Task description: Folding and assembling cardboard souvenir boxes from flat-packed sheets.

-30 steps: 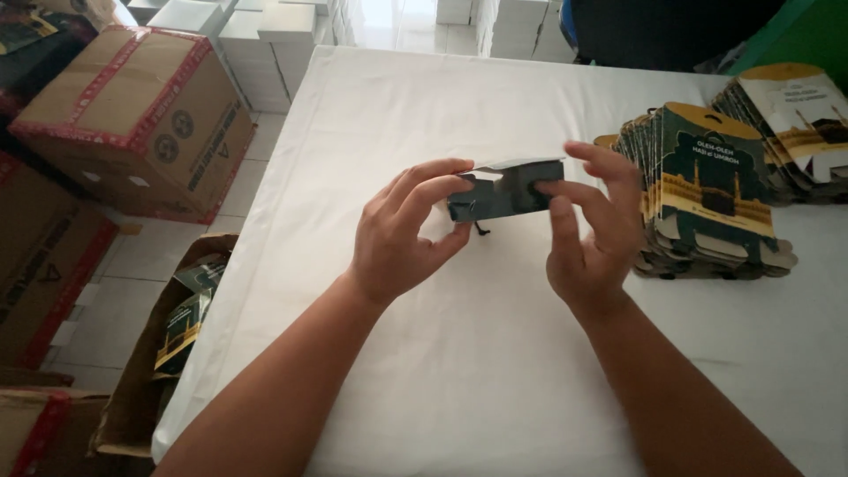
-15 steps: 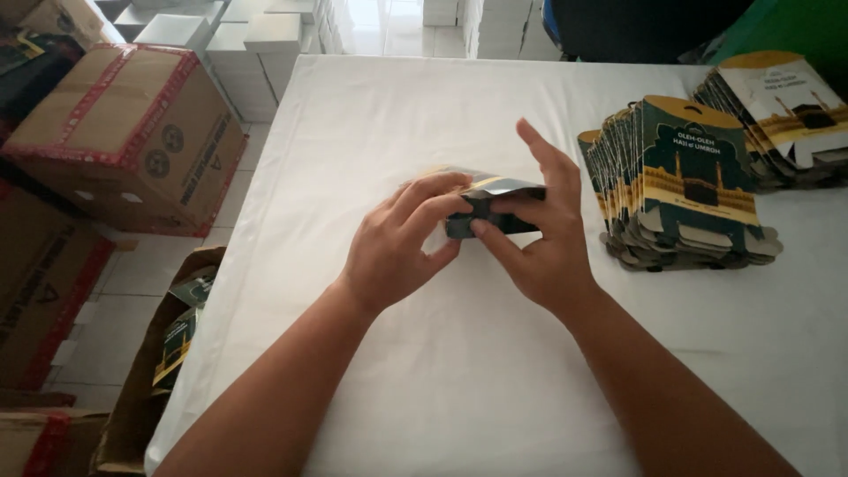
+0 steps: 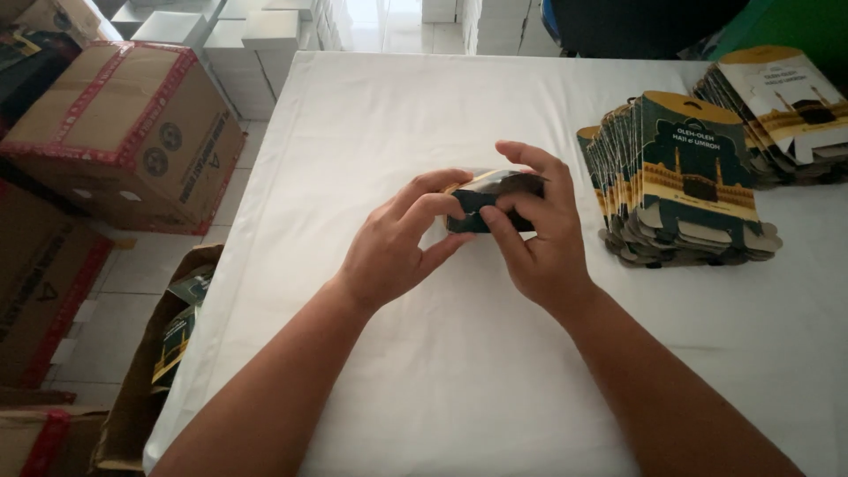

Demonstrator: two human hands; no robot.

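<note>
Above the middle of the white worktop (image 3: 424, 353), the left hand (image 3: 393, 247) and right hand (image 3: 539, 238) both close their grip on a small dark green folded carton (image 3: 481, 208), near a stack of flat cartons (image 3: 685, 181).

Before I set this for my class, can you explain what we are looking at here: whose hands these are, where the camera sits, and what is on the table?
The camera is worn on a person's head and looks down, so both arms belong to the wearer. The left hand and right hand together pinch a small dark green card piece just above a table with a white cloth. To the right lies a fanned stack of flat green and gold cards, with a paler stack behind it. Left of the table, on the floor, stand taped cardboard boxes and an open box holding more cards.
</note>
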